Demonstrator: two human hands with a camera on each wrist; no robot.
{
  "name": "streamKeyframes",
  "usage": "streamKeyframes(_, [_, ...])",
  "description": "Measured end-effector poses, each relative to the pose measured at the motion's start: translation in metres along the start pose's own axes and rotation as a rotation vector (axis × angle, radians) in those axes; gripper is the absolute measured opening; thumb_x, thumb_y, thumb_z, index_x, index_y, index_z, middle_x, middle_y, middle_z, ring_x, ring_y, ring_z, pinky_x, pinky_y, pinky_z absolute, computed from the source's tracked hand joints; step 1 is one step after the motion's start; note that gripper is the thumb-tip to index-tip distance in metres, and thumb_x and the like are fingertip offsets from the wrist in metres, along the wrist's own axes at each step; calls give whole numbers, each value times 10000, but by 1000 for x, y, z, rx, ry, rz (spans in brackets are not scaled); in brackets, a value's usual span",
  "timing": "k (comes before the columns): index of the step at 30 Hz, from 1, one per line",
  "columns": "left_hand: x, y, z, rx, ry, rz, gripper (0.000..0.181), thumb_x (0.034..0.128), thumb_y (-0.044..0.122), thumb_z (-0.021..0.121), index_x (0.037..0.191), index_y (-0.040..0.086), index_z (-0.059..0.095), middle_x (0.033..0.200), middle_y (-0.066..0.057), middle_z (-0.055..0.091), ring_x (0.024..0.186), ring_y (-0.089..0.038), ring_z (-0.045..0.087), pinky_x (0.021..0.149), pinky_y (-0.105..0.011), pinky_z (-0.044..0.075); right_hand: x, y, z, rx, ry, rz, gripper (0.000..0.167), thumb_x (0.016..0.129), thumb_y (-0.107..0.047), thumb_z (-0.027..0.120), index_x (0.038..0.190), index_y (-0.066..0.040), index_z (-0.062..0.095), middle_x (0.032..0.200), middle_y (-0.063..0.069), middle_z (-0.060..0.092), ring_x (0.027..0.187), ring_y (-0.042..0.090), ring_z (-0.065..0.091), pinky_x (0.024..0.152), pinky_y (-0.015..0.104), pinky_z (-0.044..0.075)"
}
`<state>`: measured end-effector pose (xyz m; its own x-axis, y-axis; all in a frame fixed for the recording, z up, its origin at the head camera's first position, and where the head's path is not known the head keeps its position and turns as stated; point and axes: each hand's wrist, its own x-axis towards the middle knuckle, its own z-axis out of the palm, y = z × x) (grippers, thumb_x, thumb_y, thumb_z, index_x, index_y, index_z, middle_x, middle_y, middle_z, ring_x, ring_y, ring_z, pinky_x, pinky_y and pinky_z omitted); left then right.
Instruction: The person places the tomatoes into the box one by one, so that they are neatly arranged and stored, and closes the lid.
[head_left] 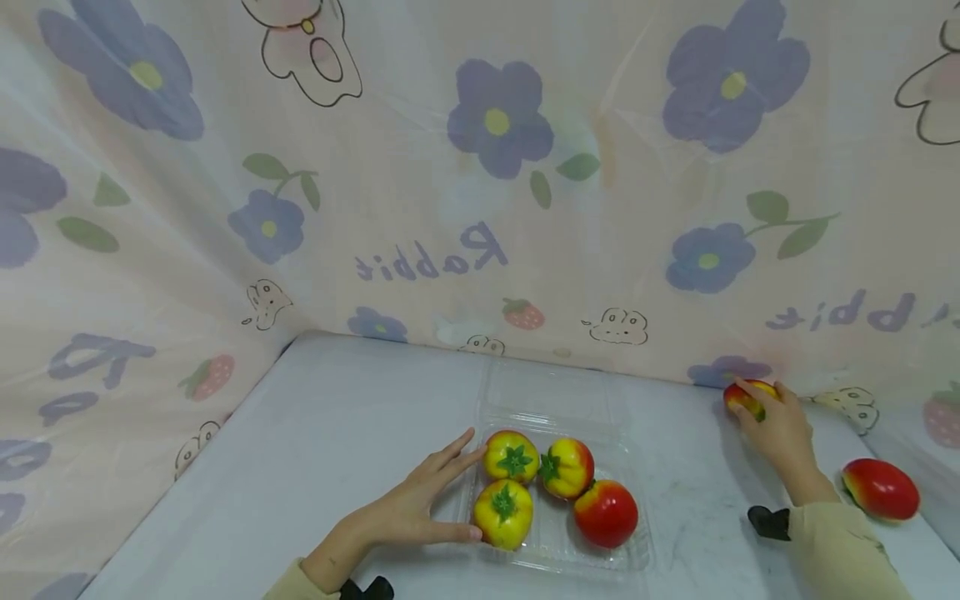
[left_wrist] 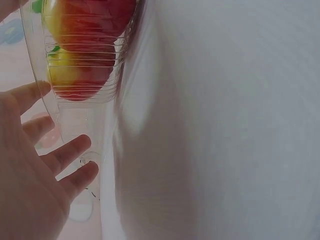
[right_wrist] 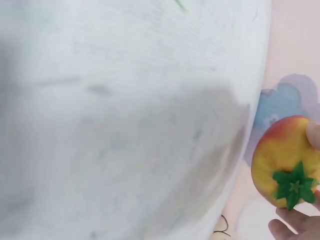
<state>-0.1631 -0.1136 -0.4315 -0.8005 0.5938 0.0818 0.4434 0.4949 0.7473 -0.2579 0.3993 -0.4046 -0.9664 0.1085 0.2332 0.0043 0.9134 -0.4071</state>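
Observation:
In the head view my left hand (head_left: pixel 420 500) touches the left rim of a clear plastic container (head_left: pixel 558 562), fingers spread. Inside lie two yellow fruits (head_left: pixel 502 514), a yellow-red one (head_left: pixel 567 468) and a red one (head_left: pixel 606 514). The left wrist view shows the left hand (left_wrist: pixel 37 160) beside the container's ridged wall (left_wrist: pixel 107 92). Far right, my right hand (head_left: pixel 780 429) grips a red-yellow fruit (head_left: pixel 767 388); in the right wrist view this fruit (right_wrist: pixel 280 160) shows its green leafy top, with the right hand's (right_wrist: pixel 302 227) fingers around it.
Another red fruit (head_left: pixel 881 490) lies on the white table (head_left: pixel 300 450) near its right side, by the right sleeve. The container's clear lid (head_left: pixel 551 400) lies open behind it. A patterned curtain (head_left: pixel 420 167) hangs along the back and sides.

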Motion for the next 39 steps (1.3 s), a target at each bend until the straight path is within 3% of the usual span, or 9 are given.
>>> streamKeyframes(11, [-1,2,-1,-12,-12,-13,876,797,487,718,1520,343,245,1628,40,31,1448,-365,184,1017,-717,287,-17,-7,-6,-9,12,-59,564,983,-373,517,1415,-24,420,1450,433,123,1246,671,175,886,802,263])
streamKeyframes(30, [0,2,-2,-2,-7,6,871,807,482,713,1524,318,246,1630,10,45,1436,-371,212,1013,-715,298,-38,-30,-15,-26,57,-235,436,889,-118,669,1307,-54,561,1414,395,277,1183,611,316,847,771,345])
streamKeyframes(39, [-1,3,-1,-3,-7,-11,873,803,492,711,1523,325,247,1628,31,39,1430,-382,224,1003,-725,297,-50,-42,-12,24,69,-309,415,857,-103,707,1254,-51,600,1362,384,335,1150,574,361,825,740,390])
